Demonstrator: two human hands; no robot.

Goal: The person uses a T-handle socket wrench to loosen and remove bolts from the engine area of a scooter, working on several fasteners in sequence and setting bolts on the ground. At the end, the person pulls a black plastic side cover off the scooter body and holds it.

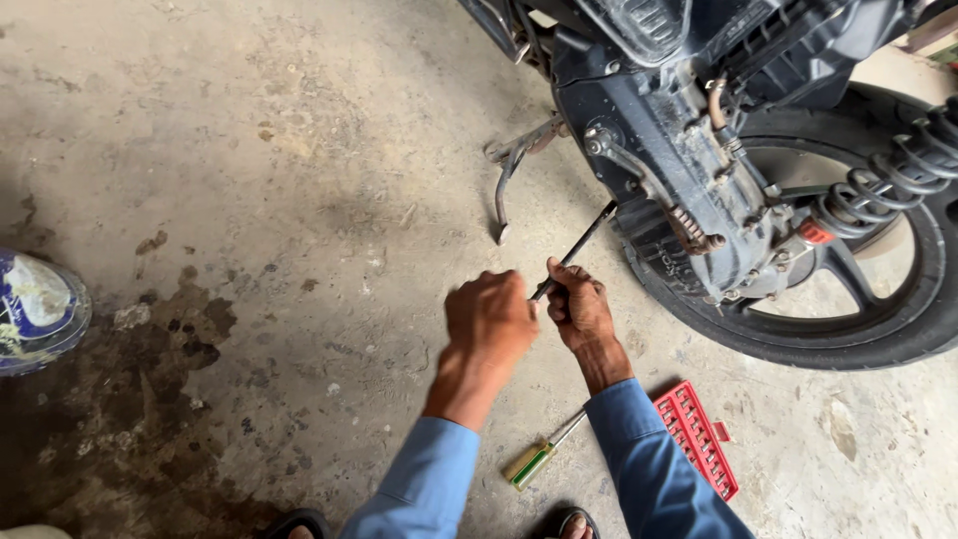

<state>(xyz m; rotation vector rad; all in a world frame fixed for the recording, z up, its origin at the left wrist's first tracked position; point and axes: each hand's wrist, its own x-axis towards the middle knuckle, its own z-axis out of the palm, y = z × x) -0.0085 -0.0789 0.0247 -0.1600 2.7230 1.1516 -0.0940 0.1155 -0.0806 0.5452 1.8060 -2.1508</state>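
A long dark metal rod tool runs from both my hands up to the underside of a black motorcycle. My left hand is clenched around its near end. My right hand grips the shaft just ahead of it. The rod's far tip meets the engine area near the footrest lever. Both forearms wear blue sleeves.
A yellow-handled screwdriver lies on the concrete floor below my hands. A red socket tray rests beside my right sleeve. The rear wheel and coil spring are at right. The side stand touches the floor. A round container sits at left by an oil stain.
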